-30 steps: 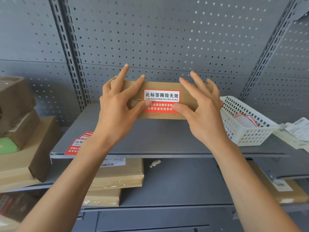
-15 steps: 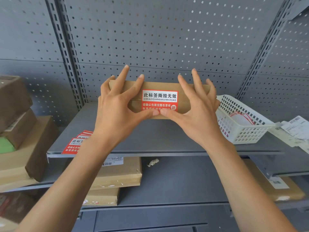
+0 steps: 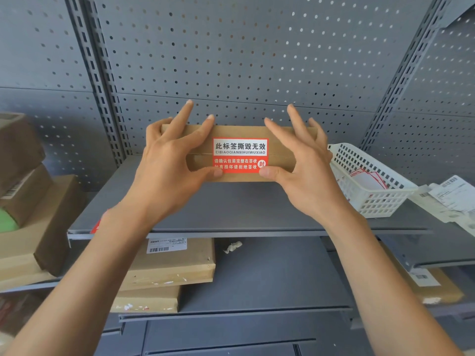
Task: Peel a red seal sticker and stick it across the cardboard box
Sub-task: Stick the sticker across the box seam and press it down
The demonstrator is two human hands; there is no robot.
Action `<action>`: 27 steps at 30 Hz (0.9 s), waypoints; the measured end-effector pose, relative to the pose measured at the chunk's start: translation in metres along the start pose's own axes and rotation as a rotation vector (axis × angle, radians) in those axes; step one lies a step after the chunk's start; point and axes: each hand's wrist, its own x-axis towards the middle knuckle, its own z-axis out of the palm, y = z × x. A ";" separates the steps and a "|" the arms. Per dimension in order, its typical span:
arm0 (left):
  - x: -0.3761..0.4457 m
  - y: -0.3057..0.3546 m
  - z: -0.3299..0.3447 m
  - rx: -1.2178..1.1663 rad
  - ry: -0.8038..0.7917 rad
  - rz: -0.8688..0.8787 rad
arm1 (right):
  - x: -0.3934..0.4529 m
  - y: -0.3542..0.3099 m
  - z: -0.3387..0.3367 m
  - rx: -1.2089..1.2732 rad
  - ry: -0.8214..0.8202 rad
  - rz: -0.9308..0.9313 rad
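The red and white rectangular seal sticker (image 3: 240,155) is already off its backing and lies on the front face of the flat brown cardboard box (image 3: 239,132). It crosses the horizontal seam of the box: the white upper part with black characters is above the seam, the red lower part with white characters is below it. So, in my judgement, the peeling is done and the sticking is almost done too.

The box stands on its long edge on the grey metal shelf (image 3: 231,209), in front of the grey perforated back panel (image 3: 231,60). The left hand (image 3: 167,165) is spread open against the left part of the box, with its fingers over the top edge and its thumb pressing at the lower left corner of the sticker. The right hand (image 3: 305,170) is spread open in the same way on the right part, its thumb touching the lower right corner of the sticker. Neither hand closes around anything; both only press and steady the box.

What seems to be left is small: to rub the corners and lower edge flat, so that no part lifts. I cannot tell whether the sticker edges are fully bonded.

To the right, well apart from the box, a white plastic lattice basket (image 3: 370,201) holds more red-edged sheets.
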 end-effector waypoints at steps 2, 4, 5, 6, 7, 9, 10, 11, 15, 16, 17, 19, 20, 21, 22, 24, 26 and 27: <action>0.000 -0.001 -0.003 -0.009 -0.036 -0.022 | 0.000 0.001 -0.001 0.010 -0.026 -0.011; 0.000 -0.002 -0.006 -0.009 -0.057 -0.031 | 0.001 0.001 -0.003 0.005 -0.045 -0.028; 0.000 -0.001 -0.006 -0.010 -0.054 -0.032 | 0.001 0.000 -0.003 0.011 -0.050 -0.030; -0.001 0.000 -0.006 -0.016 -0.042 -0.033 | 0.001 -0.001 -0.001 0.023 -0.043 -0.027; -0.002 0.001 -0.004 -0.022 -0.018 -0.033 | 0.000 -0.003 0.001 0.032 -0.018 -0.022; -0.003 0.006 0.000 -0.015 0.044 -0.033 | 0.000 -0.008 0.009 0.004 0.062 -0.002; -0.005 0.009 0.002 -0.005 0.069 -0.032 | 0.000 -0.009 0.013 -0.025 0.094 0.010; -0.006 0.010 0.004 0.004 0.084 -0.029 | 0.000 -0.010 0.017 -0.050 0.110 0.022; -0.009 0.012 0.007 0.042 0.091 -0.009 | 0.000 -0.006 0.020 -0.062 0.094 0.058; -0.009 0.012 0.007 0.044 0.089 -0.012 | 0.000 -0.005 0.019 -0.055 0.088 0.056; -0.009 0.012 0.007 0.039 0.087 -0.018 | -0.001 -0.004 0.018 -0.046 0.082 0.050; -0.007 0.012 0.006 0.020 0.083 -0.031 | -0.002 -0.004 0.016 -0.022 0.066 0.036; -0.007 0.012 0.005 0.011 0.080 -0.037 | -0.002 -0.004 0.015 -0.007 0.059 0.034; -0.006 0.013 0.003 0.005 0.074 -0.040 | -0.003 -0.004 0.013 0.008 0.054 0.036; -0.006 0.013 0.002 0.003 0.069 -0.042 | -0.003 -0.004 0.012 0.023 0.049 0.039; -0.005 0.014 0.000 0.004 0.055 -0.042 | -0.003 -0.004 0.009 0.044 0.041 0.047; -0.004 0.014 -0.003 0.001 0.037 -0.048 | -0.003 -0.004 0.006 0.050 0.033 0.044; -0.004 0.013 -0.005 0.000 0.027 -0.046 | -0.003 -0.004 0.005 0.053 0.027 0.035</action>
